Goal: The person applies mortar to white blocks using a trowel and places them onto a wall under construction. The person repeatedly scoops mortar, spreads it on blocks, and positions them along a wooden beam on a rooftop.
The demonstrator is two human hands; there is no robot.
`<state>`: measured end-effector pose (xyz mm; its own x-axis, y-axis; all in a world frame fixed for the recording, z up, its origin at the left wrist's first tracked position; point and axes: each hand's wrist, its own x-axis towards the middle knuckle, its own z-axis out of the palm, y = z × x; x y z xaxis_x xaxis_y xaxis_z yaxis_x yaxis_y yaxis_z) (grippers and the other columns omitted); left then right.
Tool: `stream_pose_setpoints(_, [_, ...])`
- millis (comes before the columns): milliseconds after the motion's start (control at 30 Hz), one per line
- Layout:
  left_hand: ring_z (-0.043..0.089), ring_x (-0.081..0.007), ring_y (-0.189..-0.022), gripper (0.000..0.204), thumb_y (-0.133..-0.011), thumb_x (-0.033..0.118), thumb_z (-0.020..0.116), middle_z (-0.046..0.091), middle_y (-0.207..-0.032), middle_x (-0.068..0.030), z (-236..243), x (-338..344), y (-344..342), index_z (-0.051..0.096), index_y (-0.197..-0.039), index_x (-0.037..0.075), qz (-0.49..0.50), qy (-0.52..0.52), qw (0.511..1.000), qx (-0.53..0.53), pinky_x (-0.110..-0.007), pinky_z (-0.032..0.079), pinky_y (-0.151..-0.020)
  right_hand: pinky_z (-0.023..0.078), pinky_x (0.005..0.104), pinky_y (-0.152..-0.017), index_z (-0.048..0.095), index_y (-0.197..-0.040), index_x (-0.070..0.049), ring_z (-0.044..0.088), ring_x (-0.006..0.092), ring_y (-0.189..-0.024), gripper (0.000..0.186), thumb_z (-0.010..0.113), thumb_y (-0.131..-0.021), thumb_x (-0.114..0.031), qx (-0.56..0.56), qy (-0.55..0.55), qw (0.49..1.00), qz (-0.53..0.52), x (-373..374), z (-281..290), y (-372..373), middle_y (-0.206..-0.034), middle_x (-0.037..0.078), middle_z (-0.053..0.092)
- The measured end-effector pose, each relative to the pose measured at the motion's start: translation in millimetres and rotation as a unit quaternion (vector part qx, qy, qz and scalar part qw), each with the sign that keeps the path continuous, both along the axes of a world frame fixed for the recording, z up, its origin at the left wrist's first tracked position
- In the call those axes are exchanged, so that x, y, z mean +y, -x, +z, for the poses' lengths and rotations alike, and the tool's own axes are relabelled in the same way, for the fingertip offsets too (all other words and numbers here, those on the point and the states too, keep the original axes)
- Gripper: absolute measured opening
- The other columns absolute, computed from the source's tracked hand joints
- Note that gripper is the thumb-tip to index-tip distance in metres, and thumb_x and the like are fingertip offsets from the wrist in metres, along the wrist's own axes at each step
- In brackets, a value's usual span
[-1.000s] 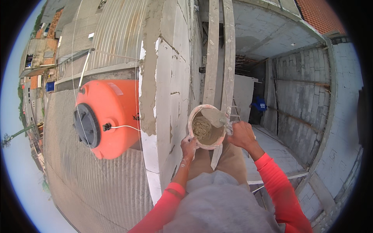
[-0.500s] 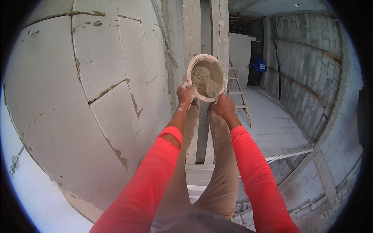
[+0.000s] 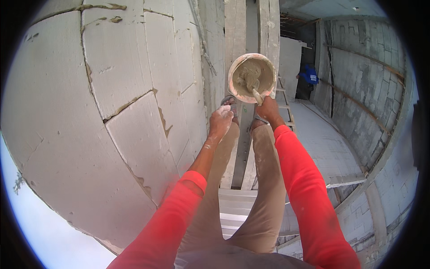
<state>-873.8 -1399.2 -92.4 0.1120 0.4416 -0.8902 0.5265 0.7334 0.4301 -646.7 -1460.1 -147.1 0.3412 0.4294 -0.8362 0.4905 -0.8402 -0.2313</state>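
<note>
A round bucket with a pale, mortar-smeared rim is at the far side of my feet, over the planks. Wet grey mortar lies inside it. My right hand is closed around the handle of a trowel, whose blade end dips into the mortar. My left hand, dusted white, is apart from the bucket, just nearer to me and left of it. Its fingers are loosely curled in, with nothing visible in them.
I stand on narrow planks with a gap between them. A large pale block wall with mortar joints rises on my left. To the right, a wooden ladder leans beside a lower floor. Someone in blue is farther back.
My left hand has let go of the bucket rim and come back toward me. The bucket is now lower, farther from my hands' hold, and my right hand grips the trowel handle.
</note>
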Motion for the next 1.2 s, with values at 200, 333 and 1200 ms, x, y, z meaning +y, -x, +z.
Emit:
stream_pose_setpoints(200, [0.077,-0.0149,-0.095,0.02,-0.109,0.015,0.069,0.079,-0.103,-0.0126,340,-57,29,0.075,-0.109,-0.004,0.034,-0.121,0.992,-0.014,-0.032,0.061,-0.082,0.057,0.0567,-0.095,0.073,-0.111,0.012,0.073,0.0531,-0.112,0.044,0.075,-0.084,-0.023,0.008,-0.008,1.0,0.019,-71,66,-12,-0.113,0.038,0.075])
stream_pose_setpoints(333, [0.05,-0.011,-0.062,0.03,-0.104,0.02,0.074,0.059,-0.074,-0.0028,513,-82,82,0.06,-0.084,0.003,0.046,-0.356,0.926,0.112,-0.03,0.037,-0.057,0.058,0.0538,-0.098,0.075,-0.111,0.012,0.074,0.052,-0.112,0.044,0.073,-0.083,-0.022,-0.009,-0.066,0.998,-0.012,-125,102,-32,-0.111,0.038,0.076])
stream_pose_setpoints(1200, [0.072,-0.0417,-0.112,0.08,-0.101,0.051,0.08,0.074,-0.122,-0.0288,489,-28,205,0.059,-0.139,-0.016,-0.063,-0.48,0.799,0.356,-0.049,0.056,-0.099,0.06,0.0545,-0.101,0.077,-0.119,0.003,0.075,0.0476,-0.118,0.044,0.073,-0.091,-0.03,-0.02,0.257,0.948,-0.186,-458,383,137,-0.123,0.03,0.077])
